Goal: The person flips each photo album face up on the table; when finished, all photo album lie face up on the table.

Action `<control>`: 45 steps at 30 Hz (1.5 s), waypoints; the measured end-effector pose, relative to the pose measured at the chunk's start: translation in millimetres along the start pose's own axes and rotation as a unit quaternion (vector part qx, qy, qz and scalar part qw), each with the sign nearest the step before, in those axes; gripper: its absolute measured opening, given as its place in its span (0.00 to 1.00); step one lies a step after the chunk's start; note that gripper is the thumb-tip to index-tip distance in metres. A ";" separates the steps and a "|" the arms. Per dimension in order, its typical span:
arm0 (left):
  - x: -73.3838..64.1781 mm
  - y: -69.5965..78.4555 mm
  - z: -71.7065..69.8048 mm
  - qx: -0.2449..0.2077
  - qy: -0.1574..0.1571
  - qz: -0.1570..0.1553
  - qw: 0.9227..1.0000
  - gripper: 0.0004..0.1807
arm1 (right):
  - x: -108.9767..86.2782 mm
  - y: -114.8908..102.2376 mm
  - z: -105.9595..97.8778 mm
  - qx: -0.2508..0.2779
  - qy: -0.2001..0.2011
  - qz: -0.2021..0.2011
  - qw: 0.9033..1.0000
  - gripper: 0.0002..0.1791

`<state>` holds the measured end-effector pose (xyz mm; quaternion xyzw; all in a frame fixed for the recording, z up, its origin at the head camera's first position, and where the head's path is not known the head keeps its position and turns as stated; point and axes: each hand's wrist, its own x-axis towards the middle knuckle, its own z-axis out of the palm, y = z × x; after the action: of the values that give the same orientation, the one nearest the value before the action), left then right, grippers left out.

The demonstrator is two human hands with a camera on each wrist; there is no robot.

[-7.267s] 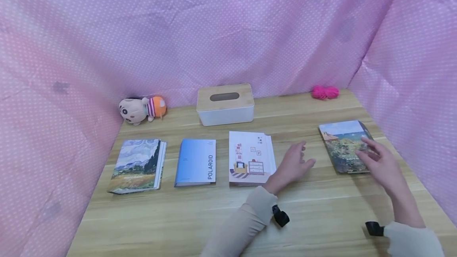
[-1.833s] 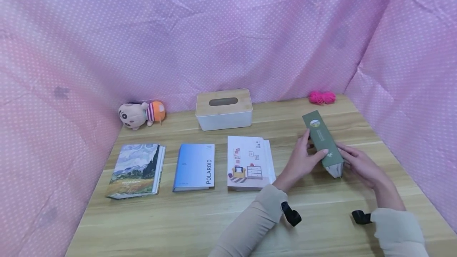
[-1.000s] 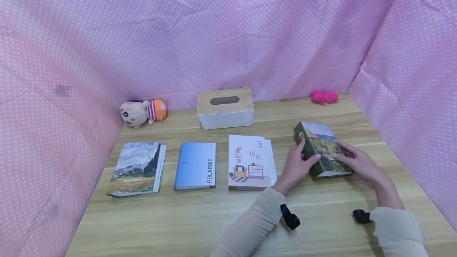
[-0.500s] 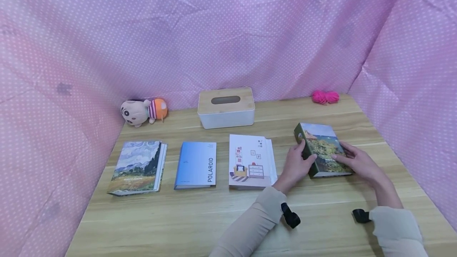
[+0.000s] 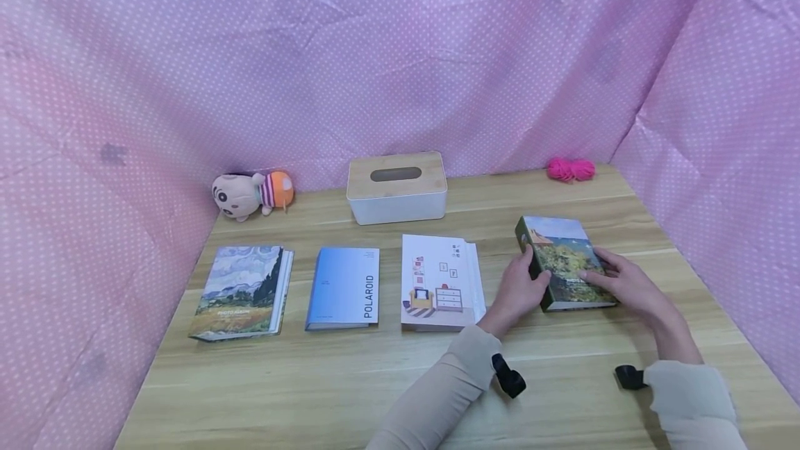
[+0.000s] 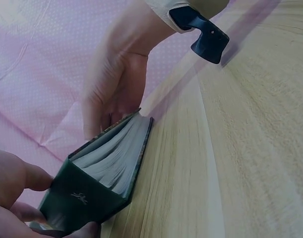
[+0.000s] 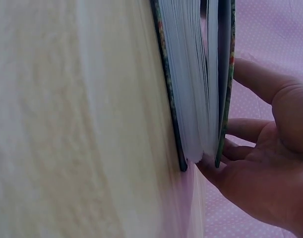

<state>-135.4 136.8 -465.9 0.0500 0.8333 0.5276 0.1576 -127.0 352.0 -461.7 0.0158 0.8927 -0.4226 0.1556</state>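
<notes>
A thick photo album (image 5: 565,262) with a seaside-garden painting on its cover lies cover up at the right of the table. My left hand (image 5: 515,290) holds its dark green spine side, thumb near the front corner. On the opposite side my right hand (image 5: 637,290) grips the page-edge side, its thumb on the cover. In the left wrist view the green spine (image 6: 74,198) faces my left fingers (image 6: 37,176). White pages (image 7: 191,79) show between the covers in the right wrist view, with my right hand (image 7: 275,153) beside them.
Left of the held album lie a white album (image 5: 431,266) with furniture drawings, a blue POLAROID album (image 5: 340,290) and a landscape-painted album (image 5: 234,290). Behind are a tissue box (image 5: 400,189), a plush doll (image 5: 240,194) and pink yarn (image 5: 570,169). Pink dotted cloth (image 5: 400,54) surrounds the table.
The album at the right was tipped up with its spine on top, then laid back cover up, farther left than at first. Over the last half second the hands barely move.
</notes>
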 end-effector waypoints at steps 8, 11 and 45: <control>0.3 -3.8 -1.2 -0.027 -0.006 -0.003 1.000 0.34 | 2.7 1.0 3.8 0.001 -0.001 0.000 1.000 0.51; -0.2 -5.5 -1.5 -0.048 -0.007 -0.013 0.999 0.34 | 3.1 2.1 5.2 0.002 0.000 -0.004 1.000 0.50; 0.5 -20.0 -4.9 -0.123 0.023 -0.041 0.991 0.32 | 3.6 -0.6 10.4 -0.015 0.006 -0.048 0.999 0.44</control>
<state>-135.8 123.9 -482.0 -0.0165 0.7669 0.6200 0.1651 -127.8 343.4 -468.5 -0.0270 0.8997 -0.4160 0.1296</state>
